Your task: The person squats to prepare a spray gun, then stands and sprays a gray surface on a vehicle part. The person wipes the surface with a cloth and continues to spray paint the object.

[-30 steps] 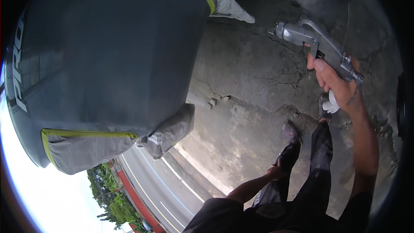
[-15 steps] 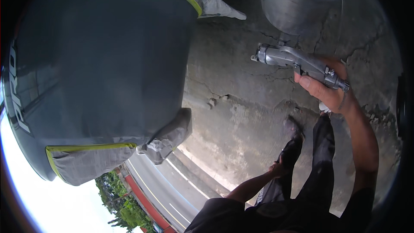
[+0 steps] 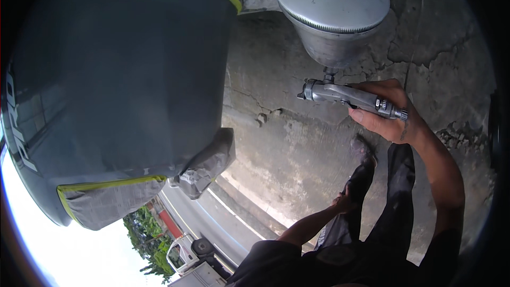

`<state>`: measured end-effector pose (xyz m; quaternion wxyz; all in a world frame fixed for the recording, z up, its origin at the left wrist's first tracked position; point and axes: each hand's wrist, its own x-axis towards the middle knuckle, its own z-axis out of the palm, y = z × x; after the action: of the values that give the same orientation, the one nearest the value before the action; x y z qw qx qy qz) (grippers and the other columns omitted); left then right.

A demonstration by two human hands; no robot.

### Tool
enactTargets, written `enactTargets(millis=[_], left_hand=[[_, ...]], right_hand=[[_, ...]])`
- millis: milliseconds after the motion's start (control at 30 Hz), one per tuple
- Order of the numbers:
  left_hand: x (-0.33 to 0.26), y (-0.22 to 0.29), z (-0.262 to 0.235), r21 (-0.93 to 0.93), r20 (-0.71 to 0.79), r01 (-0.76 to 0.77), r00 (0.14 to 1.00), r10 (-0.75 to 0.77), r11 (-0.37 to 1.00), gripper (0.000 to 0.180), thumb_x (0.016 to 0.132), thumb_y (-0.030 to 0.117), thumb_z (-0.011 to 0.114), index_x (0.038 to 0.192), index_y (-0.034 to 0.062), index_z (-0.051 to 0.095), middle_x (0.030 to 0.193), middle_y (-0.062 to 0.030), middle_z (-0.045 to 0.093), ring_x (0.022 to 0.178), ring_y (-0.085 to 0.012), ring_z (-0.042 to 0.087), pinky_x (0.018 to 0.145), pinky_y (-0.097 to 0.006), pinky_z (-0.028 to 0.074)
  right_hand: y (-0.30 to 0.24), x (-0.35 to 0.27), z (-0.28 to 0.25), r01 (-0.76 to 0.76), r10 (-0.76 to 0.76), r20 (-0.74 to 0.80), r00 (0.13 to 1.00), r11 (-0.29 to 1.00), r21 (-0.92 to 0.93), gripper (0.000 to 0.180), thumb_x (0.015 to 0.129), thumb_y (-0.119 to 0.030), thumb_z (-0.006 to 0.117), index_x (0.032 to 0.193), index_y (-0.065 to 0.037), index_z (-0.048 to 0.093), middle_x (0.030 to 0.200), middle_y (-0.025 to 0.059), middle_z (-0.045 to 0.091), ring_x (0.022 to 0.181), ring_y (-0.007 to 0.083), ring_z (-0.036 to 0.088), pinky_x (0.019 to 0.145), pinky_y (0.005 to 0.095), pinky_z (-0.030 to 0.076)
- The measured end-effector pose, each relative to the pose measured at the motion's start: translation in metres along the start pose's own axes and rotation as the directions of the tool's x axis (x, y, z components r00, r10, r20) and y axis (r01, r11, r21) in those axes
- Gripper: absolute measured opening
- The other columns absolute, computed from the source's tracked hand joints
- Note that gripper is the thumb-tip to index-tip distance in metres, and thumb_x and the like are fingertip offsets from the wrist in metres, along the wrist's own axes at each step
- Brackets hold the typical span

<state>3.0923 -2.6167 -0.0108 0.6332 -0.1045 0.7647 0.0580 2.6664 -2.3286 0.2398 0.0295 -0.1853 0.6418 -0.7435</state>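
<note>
My right hand is wrapped round the handle of a metal spray gun, its nozzle pointing left. A large round paint cup with a silver lid sits on top of the gun. To the left stands a big dark grey vehicle panel, with a gap between it and the nozzle. Lower down, my left hand is closed on my dark trouser leg near the knee; its fingers show only small.
Masking paper edged with yellow-green tape covers a lower part of the panel. More paper juts from its side. Cracked concrete lies underfoot. Beyond are a road, a white truck and trees.
My right hand and the spray gun have moved left and slightly down, bringing the cup lid into fuller view. A white truck has appeared on the road. My left hand stays on the trouser leg.
</note>
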Motion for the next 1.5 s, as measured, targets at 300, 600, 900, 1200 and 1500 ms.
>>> enactTargets(millis=[300,600,900,1200,1500], left_hand=[[-0.003,0.0,-0.009,0.005,0.042,-0.004,0.999,0.004,1.0,0.124,0.08,0.059,0.075,0.162,0.0148,-0.006,0.128,-0.0347,0.054,0.112,-0.0535,0.063,0.094,-0.061,0.05],[-0.008,0.013,-0.016,0.009,0.029,0.016,0.999,-0.017,1.0,0.116,0.082,0.06,0.073,0.162,0.0161,0.002,0.129,-0.0341,0.054,0.114,-0.0534,0.062,0.094,-0.061,0.051],[0.003,0.012,-0.007,0.042,0.085,0.064,0.994,-0.068,0.997,0.12,0.082,0.068,0.071,0.162,0.0175,-0.003,0.131,-0.0338,0.053,0.114,-0.0523,0.062,0.094,-0.06,0.05],[-0.004,0.018,-0.019,0.0,0.077,0.046,0.996,-0.046,0.999,0.123,0.08,0.07,0.071,0.161,0.014,-0.004,0.133,-0.0348,0.051,0.118,-0.0507,0.061,0.096,-0.059,0.049],[0.006,0.02,-0.01,0.008,0.044,0.106,0.993,-0.106,0.994,0.12,0.079,0.065,0.072,0.162,0.0239,-0.004,0.133,-0.0326,0.051,0.12,-0.0542,0.057,0.098,-0.063,0.046]], right_hand=[[-0.008,-0.003,0.01,-0.088,0.087,-0.162,0.983,0.996,0.0,0.033,0.089,-0.01,0.069,0.118,0.006,0.069,0.075,0.0039,0.065,0.065,0.0092,0.061,0.058,0.028,0.048],[-0.021,-0.005,0.008,0.084,-0.086,0.077,0.993,0.996,0.031,0.04,0.081,-0.01,0.073,0.119,0.004,0.069,0.084,0.0138,0.073,0.07,0.02,0.071,0.063,0.0337,0.054],[-0.033,0.007,-0.034,-0.265,0.254,-0.347,0.903,0.964,0.017,0.026,0.09,-0.024,0.076,0.096,0.001,0.072,0.067,0.0013,0.062,0.059,0.0092,0.057,0.054,0.0284,0.043],[-0.065,0.033,-0.035,-0.056,0.046,-0.266,0.963,0.998,-0.03,0.018,0.09,-0.013,0.073,0.101,0.002,0.072,0.069,0.0017,0.063,0.06,0.01,0.058,0.056,0.0278,0.045],[-0.055,0.028,-0.049,0.082,-0.087,-0.105,0.991,0.995,-0.056,0.022,0.089,-0.017,0.074,0.102,0.0,0.072,0.07,0.0023,0.063,0.062,0.0118,0.058,0.058,0.0303,0.045]])
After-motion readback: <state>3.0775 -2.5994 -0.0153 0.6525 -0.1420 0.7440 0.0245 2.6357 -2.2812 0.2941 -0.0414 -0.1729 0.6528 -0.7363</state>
